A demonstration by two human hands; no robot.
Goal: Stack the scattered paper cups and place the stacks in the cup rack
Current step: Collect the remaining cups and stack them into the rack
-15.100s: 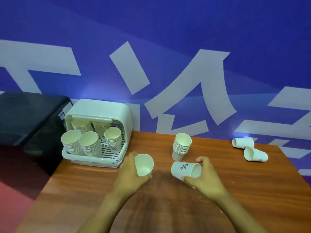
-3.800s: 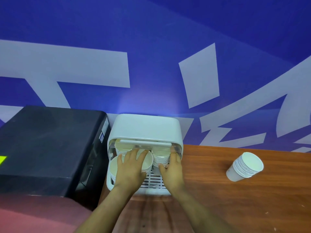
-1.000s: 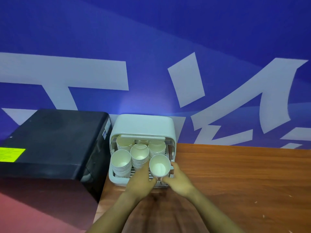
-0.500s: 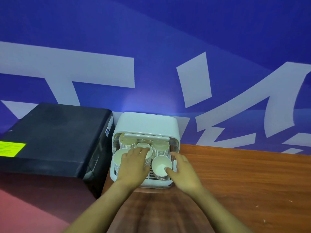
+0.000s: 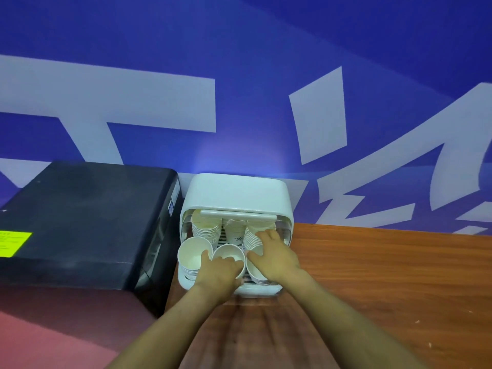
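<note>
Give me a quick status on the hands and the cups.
Left hand, right hand both resting on cup stacks in the cup rack. No cups visible on table. Nothing blocking.

Nothing fully readable from here. Yellow label (image 5: 14,243) on the black box (image 5: 87,222): text too blurred. Cup (image 5: 235,237) at the cup rack (image 5: 237,193) back shows a "%"-like logo. Blue wall (image 5: 239,49) has large white lettering, cropped, illegible.

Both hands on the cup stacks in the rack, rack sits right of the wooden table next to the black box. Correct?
Not quite. Head view: the rack sits at the table's left end, beside the black box. The left hand and right hand do rest on the cup stacks.
</note>
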